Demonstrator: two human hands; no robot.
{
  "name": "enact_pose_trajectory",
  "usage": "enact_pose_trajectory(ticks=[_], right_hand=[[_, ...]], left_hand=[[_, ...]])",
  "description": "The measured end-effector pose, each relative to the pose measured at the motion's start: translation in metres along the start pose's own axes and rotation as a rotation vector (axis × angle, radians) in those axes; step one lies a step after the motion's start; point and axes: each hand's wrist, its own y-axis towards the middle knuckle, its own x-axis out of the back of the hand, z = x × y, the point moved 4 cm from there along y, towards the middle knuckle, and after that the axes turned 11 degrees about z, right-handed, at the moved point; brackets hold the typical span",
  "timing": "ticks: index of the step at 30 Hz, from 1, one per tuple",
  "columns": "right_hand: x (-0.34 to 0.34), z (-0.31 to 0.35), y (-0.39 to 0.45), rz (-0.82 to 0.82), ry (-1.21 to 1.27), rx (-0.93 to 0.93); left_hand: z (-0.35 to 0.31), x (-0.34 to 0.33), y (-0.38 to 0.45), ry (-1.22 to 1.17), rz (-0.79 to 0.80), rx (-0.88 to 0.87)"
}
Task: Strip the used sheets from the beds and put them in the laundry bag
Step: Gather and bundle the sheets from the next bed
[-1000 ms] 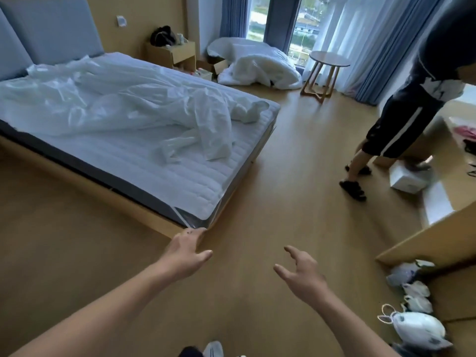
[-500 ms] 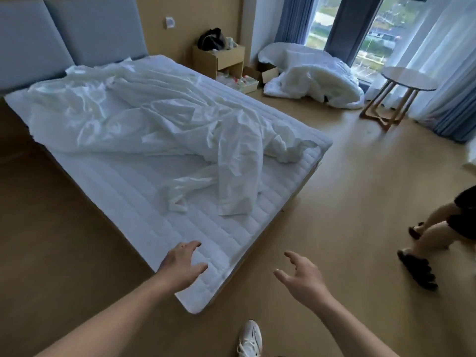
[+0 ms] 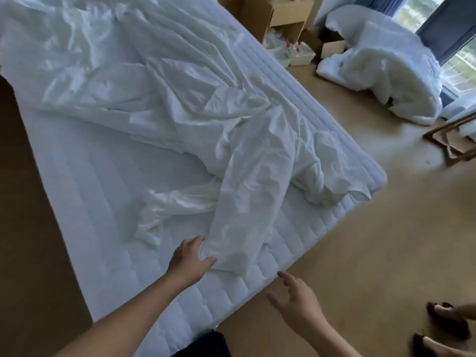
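Observation:
A crumpled white sheet [image 3: 180,99] lies loose across the quilted white mattress [image 3: 98,197], with one long fold reaching down toward the near corner. My left hand [image 3: 189,258] grips the end of that fold between thumb and fingers. My right hand [image 3: 298,305] hovers over the floor just off the mattress's right edge, fingers spread and holding nothing. No laundry bag is in view.
A heap of white duvet [image 3: 381,70] lies on the wooden floor by the window. A wooden nightstand [image 3: 280,16] and a tray of bottles [image 3: 298,52] stand beside the bed. A stool's legs [image 3: 453,143] and another person's feet [image 3: 448,325] are at right.
I have moved closer to the bed. My left hand went forward from the mattress corner and took hold of the sheet's near fold. My right hand followed alongside, still holding nothing.

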Motion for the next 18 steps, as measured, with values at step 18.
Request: enact_pose_trajectory(ticks=[18], right_hand=[[0.050,-0.033,0.113,0.199,0.189,-0.047]], left_hand=[[-0.089,-0.092,0.126,-0.220,0.050,0.098]])
